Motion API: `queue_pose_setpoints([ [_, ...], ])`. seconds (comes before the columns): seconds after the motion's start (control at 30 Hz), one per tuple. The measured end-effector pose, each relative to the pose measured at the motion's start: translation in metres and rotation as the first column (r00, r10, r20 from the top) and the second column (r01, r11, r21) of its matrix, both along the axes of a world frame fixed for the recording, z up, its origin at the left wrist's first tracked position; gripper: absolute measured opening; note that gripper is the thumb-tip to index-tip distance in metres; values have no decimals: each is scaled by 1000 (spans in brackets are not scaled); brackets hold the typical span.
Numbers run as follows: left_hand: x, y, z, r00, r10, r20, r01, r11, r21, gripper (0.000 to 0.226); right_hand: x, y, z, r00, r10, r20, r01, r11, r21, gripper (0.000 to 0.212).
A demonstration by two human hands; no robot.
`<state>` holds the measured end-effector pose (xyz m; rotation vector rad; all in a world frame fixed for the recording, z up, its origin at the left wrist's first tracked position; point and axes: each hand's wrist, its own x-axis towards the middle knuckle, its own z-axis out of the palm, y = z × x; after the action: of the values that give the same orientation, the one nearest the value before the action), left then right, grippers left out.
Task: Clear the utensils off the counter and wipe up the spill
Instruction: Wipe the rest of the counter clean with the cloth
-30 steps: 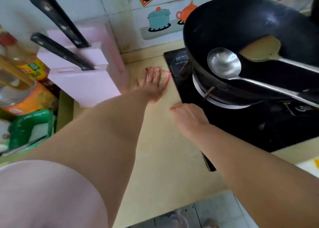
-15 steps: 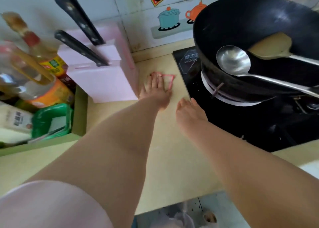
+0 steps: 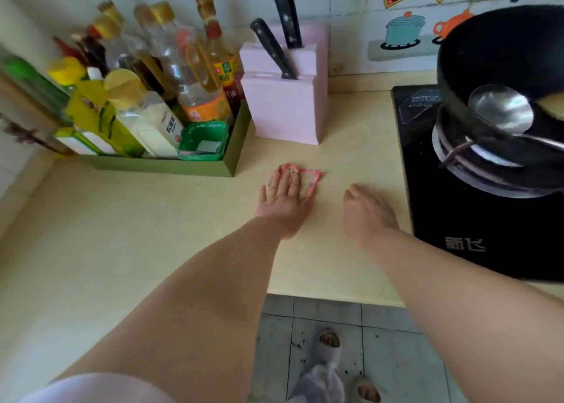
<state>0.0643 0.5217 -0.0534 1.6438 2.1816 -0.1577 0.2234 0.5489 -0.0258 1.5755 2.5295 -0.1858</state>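
My left hand (image 3: 282,199) lies flat with straight fingers on a small pink-edged cloth (image 3: 311,178), pressing it onto the beige counter (image 3: 183,234). The cloth's right part sticks out past my fingers. A little to the right, my right hand (image 3: 367,212) rests palm down on the counter with relaxed fingers and holds nothing. A steel ladle (image 3: 502,112) and a wooden spatula (image 3: 552,106) lie in the black wok (image 3: 500,54) on the stove (image 3: 427,189) at the right. No spill shows on the counter.
A pink knife block (image 3: 287,109) with two black-handled knives stands behind the cloth. A green tray (image 3: 171,166) of oil and sauce bottles fills the back left. The counter's front edge drops to a tiled floor where my slippered feet (image 3: 328,360) show.
The view has swung left and pulled back, bringing the bottle tray into sight. My left hand and the cloth have slid nearer, away from the knife block. The right hand went from curled to flat.
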Motion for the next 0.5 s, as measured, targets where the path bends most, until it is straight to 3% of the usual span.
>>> queue_pose_setpoints([
  [0.17,-30,-59,1,964,263,-41,-263,965,-15,67,19,-25,3,1000,25,-7,-25,999,-25,44],
  [0.3,1,-75,2,917,399,-26,-399,917,-20,69,48,-32,7,1000,-5,-14,5,999,-32,47],
  [0.5,82,-83,2,984,178,11,-178,983,-35,71,74,-51,9,998,-45,-41,44,998,-34,44],
])
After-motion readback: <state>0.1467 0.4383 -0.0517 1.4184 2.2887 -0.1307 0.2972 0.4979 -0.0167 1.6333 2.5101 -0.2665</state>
